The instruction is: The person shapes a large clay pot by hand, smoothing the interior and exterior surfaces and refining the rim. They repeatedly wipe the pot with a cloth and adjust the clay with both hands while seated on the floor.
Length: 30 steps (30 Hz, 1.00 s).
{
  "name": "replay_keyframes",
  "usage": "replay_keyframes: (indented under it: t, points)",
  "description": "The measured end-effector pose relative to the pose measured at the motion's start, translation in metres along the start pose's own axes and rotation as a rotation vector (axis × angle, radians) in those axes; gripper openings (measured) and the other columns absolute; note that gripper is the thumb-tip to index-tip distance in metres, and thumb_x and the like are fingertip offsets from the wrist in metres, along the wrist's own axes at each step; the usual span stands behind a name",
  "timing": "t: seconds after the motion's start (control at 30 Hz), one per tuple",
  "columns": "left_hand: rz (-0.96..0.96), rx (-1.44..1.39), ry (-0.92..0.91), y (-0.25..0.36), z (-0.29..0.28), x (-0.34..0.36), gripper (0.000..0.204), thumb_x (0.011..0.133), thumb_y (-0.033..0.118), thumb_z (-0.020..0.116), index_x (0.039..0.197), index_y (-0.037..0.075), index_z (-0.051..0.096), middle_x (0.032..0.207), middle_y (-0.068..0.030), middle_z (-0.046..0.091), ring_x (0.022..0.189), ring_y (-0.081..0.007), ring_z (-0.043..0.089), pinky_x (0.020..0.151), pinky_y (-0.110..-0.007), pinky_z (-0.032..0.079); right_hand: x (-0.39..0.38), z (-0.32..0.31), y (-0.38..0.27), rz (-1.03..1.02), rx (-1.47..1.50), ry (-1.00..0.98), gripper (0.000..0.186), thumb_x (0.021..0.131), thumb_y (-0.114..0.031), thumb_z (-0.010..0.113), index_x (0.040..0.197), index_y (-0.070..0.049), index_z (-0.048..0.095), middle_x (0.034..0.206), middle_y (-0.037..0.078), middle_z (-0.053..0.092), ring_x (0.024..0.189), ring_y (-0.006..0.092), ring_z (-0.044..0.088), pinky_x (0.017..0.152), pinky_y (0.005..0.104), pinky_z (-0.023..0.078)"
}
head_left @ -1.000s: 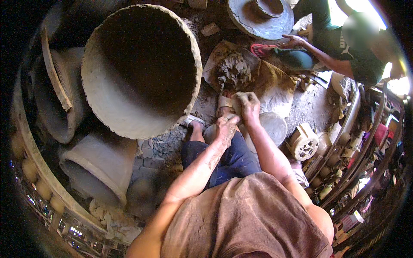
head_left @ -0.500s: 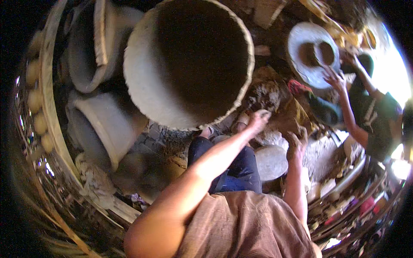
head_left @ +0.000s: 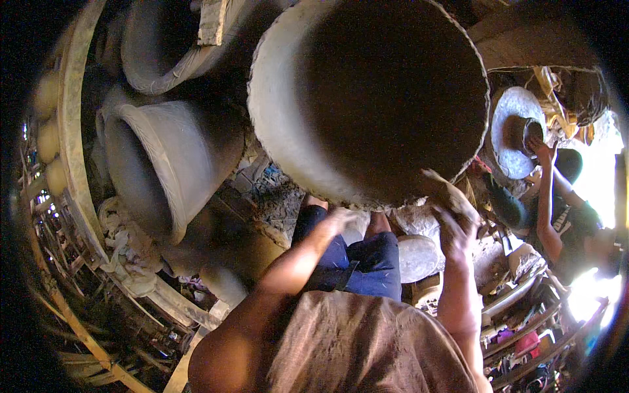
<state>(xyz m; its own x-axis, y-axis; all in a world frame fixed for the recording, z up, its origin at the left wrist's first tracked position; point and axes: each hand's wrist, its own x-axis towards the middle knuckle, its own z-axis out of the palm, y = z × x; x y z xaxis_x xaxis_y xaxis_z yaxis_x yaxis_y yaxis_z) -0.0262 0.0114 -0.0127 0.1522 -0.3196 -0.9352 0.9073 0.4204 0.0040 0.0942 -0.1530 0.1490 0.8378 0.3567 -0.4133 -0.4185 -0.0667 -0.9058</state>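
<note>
A large round clay pot (head_left: pixel 278 98) with a rough, uneven rim stands in front of me, its wide mouth facing up and its inside dark. My right hand (head_left: pixel 455 216) is at the near right part of the rim. Its fingers are smeared by motion, and a pale elongated shape by them may be fingers or clay. Just below the near rim, my left hand (head_left: pixel 339 223) is blurred in front of my legs; what its fingers do is not readable.
Two big clay vessels (head_left: pixel 190 150) lie tilted at the left beside a long wooden beam (head_left: pixel 78 144). A flat round grey slab (head_left: pixel 418 257) is near my right forearm. At the right a person (head_left: pixel 576 223) touches a wide-brimmed clay piece (head_left: pixel 508 154).
My left hand has drawn back leftward, away from my right hand. The right hand has gone up to the pot's rim. The whole view has shifted, so the pot appears farther right.
</note>
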Motion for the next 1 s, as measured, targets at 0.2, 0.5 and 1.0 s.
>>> replay_keyframes:
  t: [0.2,0.5,1.0]
  points:
    - [-0.007,-0.033,-0.067,0.078,-0.125,-0.058,0.043,0.094,0.027,0.053,0.132,0.007,0.052,0.140,-0.0129,0.045,0.134,-0.0206,0.034,0.111,-0.035,0.029,0.141,0.117,0.064,-0.185,-0.465,-0.418,0.038,0.086,-0.009,0.058,0.123,0.001,0.056,0.118,0.018,0.063,0.108,0.0218,0.060,0.094,0.0321,0.045]
    - [-0.020,-0.064,-0.123,0.120,-0.178,0.017,0.044,0.094,0.028,0.053,0.132,0.007,0.051,0.141,-0.0128,0.045,0.134,-0.0207,0.034,0.111,-0.035,0.028,0.255,0.213,0.188,0.030,-0.805,-0.218,0.027,0.079,-0.018,0.063,0.096,0.003,0.064,0.090,0.025,0.066,0.085,0.0414,0.064,0.081,0.0485,0.051]
    - [-0.055,-0.100,-0.125,0.130,-0.204,0.033,0.045,0.094,0.030,0.052,0.133,0.007,0.050,0.141,-0.0127,0.044,0.134,-0.0210,0.033,0.112,-0.035,0.028,0.211,0.194,0.136,-0.224,-0.717,-0.403,0.025,0.077,-0.009,0.057,0.101,-0.004,0.065,0.094,0.021,0.066,0.085,0.0401,0.063,0.078,0.0463,0.053]
